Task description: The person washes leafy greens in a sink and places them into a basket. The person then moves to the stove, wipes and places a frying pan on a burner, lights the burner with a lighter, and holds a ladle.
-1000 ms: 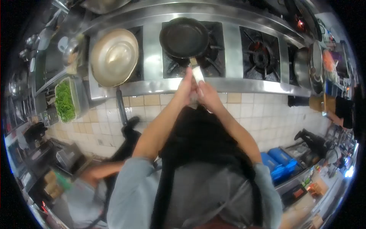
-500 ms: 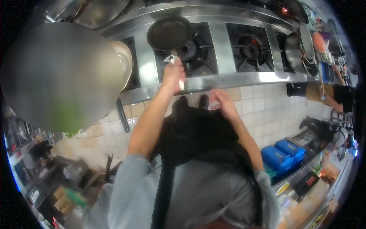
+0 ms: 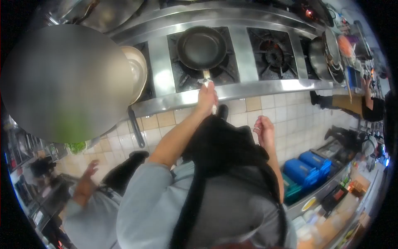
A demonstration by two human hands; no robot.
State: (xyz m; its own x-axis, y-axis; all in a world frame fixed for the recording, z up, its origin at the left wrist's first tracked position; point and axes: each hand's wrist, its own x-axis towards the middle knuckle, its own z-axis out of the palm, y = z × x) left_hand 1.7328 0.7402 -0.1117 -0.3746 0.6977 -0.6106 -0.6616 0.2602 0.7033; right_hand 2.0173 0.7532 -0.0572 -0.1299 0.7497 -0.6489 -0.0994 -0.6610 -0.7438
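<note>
My left hand (image 3: 207, 99) is wrapped round the handle of a dark frying pan (image 3: 202, 47). A crumpled white cloth (image 3: 205, 81) is between its fingers and the handle. The pan looks bare inside and sits over a gas burner (image 3: 227, 68); whether it touches the grate I cannot tell. My right hand (image 3: 265, 129) hangs over the floor by my apron, fingers loosely bent and apart, with nothing visible in it.
Another gas burner (image 3: 273, 56) glows reddish on the right. Stacked pans (image 3: 321, 60) stand beyond it. A pale pan (image 3: 139, 74) is at left, partly covered by a large grey blur. Behind my left side is a co-worker's hand (image 3: 88, 171). Blue bins (image 3: 304, 168) stand right.
In the view, the frying pan and my left hand have shifted right and down, the pan now over the burner. My right hand has moved right and down. A co-worker has appeared at lower left.
</note>
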